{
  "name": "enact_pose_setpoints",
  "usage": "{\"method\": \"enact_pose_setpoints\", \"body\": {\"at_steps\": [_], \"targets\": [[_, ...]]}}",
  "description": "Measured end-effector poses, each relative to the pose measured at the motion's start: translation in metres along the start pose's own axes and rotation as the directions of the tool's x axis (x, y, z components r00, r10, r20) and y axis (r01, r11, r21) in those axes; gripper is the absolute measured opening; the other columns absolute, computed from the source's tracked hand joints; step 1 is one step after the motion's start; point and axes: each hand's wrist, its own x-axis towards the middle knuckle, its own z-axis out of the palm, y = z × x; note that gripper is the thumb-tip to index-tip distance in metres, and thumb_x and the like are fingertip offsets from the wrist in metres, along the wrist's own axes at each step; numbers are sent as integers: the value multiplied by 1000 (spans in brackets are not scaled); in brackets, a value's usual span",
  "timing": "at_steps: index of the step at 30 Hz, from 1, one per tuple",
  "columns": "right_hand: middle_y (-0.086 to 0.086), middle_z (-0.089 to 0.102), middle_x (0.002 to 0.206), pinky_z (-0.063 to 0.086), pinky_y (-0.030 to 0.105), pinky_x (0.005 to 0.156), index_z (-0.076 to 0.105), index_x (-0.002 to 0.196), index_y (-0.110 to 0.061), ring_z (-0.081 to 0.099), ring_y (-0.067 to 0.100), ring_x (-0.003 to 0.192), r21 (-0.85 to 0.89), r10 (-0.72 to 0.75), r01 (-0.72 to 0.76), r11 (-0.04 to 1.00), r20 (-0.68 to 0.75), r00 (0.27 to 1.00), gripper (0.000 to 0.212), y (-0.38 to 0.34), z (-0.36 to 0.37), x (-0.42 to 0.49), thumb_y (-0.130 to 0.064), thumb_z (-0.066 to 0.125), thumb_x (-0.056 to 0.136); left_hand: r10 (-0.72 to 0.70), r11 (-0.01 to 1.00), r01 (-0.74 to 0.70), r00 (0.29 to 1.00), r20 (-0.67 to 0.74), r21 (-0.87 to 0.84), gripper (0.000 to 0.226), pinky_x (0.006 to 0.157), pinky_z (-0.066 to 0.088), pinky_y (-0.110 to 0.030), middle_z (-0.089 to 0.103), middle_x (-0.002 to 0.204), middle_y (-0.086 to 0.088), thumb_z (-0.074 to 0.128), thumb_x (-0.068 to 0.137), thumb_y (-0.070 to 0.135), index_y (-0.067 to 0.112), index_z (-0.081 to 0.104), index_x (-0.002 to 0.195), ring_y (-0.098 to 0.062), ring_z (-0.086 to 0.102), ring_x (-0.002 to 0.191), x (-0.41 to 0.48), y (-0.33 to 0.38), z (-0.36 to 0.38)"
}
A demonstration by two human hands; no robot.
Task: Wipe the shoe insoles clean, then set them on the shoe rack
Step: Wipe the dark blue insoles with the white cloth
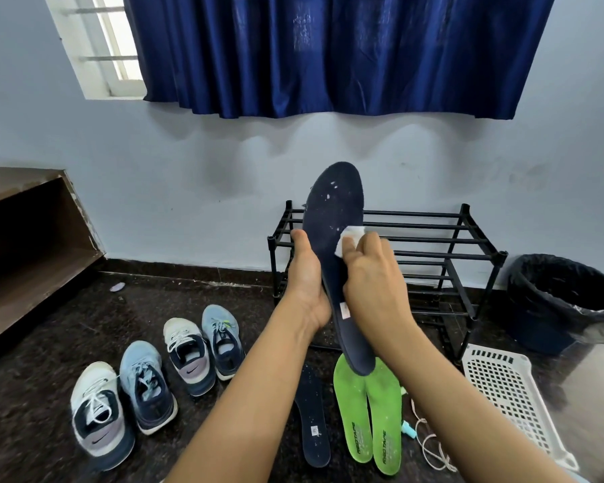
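One dark insole (pixel 332 210) is being wiped, held upright before the shoe rack (pixel 433 240): left hand (pixel 306 280) is gripping its edge, right hand (pixel 373 277) is pinching a white wipe (pixel 351 237) against it. Next, specks (pixel 328 196) near the toe are calling for upward strokes.

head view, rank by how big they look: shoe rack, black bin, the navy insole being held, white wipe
1. shoe rack
2. black bin and navy insole look about alike; the insole is nearer the camera, so I won't rank them
3. white wipe, smallest
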Motion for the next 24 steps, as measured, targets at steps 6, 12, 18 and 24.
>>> {"method": "enact_pose_setpoints", "body": {"at_steps": [6,12,18,24], "targets": [[12,52,78,28,24,54,65,93,4,52,27,70,10,-3,3,1000,61,998,32,-6,-1,-18,8,70,61,1,1000,-1,1000,0,-3,67,52,50,-22,71,72,-1,24,95,68,19,69,105,-17,67,62,3,-5,-1],[15,48,101,30,29,65,50,126,2,43,29,96,80,67,-70,994,39,997,42,7,0,1,4,49,85,11,1000,-10,1000,21,-13,67,57,52,-25,73,79,-3,25,97,66,17,68,108,-18,70,69,4,-7,1],[10,51,78,25,25,52,65,91,0,51,26,71,73,37,-40,997,40,998,29,-2,1,-13,8,69,63,3,1000,-3,1000,25,-21,69,60,52,-27,71,77,-4,23,95,68,17,68,107,-19,68,69,5,-5,-2],[13,48,102,31,28,65,49,127,2,43,28,97,117,61,-67,991,54,997,43,4,-2,-7,4,49,84,1,999,1,999,43,-50,71,58,52,-26,69,74,-5,24,95,69,15,68,107,-19,67,65,3,-5,0]]}}
